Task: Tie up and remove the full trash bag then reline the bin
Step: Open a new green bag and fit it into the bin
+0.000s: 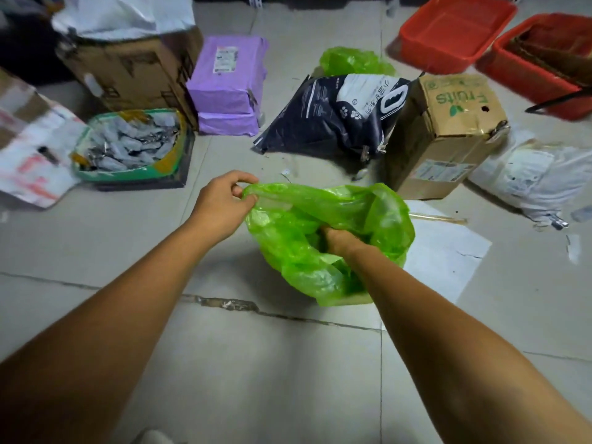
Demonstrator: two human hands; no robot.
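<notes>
floor: pale tiles, with a cracked joint running across just ahead of the person; everything else sits on it.
cardboard box: far left, big and worn, with crumpled white wrapping on top.
dark sack: beyond the green bag, slumped, printed with white paw marks, leaning against the fruit box.
green bag: middle of the floor, directly in front of the person, thin see-through plastic with its mouth open and loosely bunched. A tan edge shows under its near side, but I cannot tell what it is.
red tubs: two, far right at the back, side by side.
fruit box: brown carton just beyond and to the right of the green bag, tipped on one side.
purple parcel: at the back, between the cardboard box and the dark sack.
tray of packets: green-rimmed, left of centre, filled with grey sachets.
white sheet: flat on the tiles, partly under the green bag's right side.
second green bag: crumpled behind the dark sack.
left hand: pinches the bag's rim on the left between thumb and fingers, lifting it.
right hand: reaches inside the bag's mouth; its fingers are buried in the plastic, so I cannot tell whether they hold anything.
</notes>
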